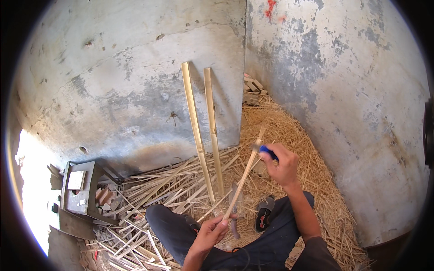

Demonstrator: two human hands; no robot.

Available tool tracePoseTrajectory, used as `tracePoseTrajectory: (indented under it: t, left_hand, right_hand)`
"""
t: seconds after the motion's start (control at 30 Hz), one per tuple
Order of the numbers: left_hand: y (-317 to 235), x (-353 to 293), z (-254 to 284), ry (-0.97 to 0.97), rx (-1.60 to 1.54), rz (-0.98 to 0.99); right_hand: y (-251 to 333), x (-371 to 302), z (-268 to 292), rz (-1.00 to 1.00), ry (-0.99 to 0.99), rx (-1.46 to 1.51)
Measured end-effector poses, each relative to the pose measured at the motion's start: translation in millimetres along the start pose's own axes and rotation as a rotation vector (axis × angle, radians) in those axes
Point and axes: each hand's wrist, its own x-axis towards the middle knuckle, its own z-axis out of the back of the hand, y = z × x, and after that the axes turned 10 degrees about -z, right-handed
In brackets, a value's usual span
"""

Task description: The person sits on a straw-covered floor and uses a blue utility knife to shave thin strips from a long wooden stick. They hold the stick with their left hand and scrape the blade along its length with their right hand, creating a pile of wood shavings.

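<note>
My left hand (211,234) is closed round the lower end of a thin bamboo strip (244,177), which slants up and to the right in front of me. Near the strip's frayed upper end, my right hand (282,166) grips a blue-handled tool (268,151). Its short grey metal part lies against the strip; whether it is a knife or a scraper I cannot tell. Below the strip, between my legs, lies a knife with a brownish handle (235,228), partly covered by the strip.
Two split bamboo lengths (192,108) lean on the wall ahead. Long bamboo strips (167,186) spread over the floor at left, and thin shavings (316,189) heap up at right. A dark stool-like stand (92,189) is at far left. Bricks (253,84) sit in the corner.
</note>
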Motion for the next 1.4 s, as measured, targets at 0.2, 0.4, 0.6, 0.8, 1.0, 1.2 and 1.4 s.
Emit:
tracePoseTrajectory:
  t: [0.2, 0.4, 0.6, 0.8, 1.0, 1.2, 1.4]
  left_hand:
    - [15, -32, 27, 0.020, 0.124, -0.016]
    - [2, -23, 20, -0.284, 0.568, -0.223]
    - [7, -3, 4, -0.370, 0.866, -0.456]
    - [12, -2, -2, -0.382, 0.982, -0.475]
    - [14, -6, -4, -0.371, 0.972, -0.464]
    - [21, -7, 1, -0.360, 0.965, -0.470]
    - [11, -13, 3, -0.315, 0.944, -0.458]
  right_hand:
    - [-91, 38, 36, -0.586, -0.104, 0.249]
    - [-59, 10, 39, -0.551, 0.270, 0.429]
    - [-2, -8, 17, -0.267, 0.214, 0.424]
    - [12, -16, -3, -0.061, 0.136, 0.162]
    - [15, -23, -9, -0.228, 0.109, 0.171]
    - [17, -27, -10, -0.180, 0.163, 0.087]
    - [-3, -6, -11, -0.103, 0.403, 0.095]
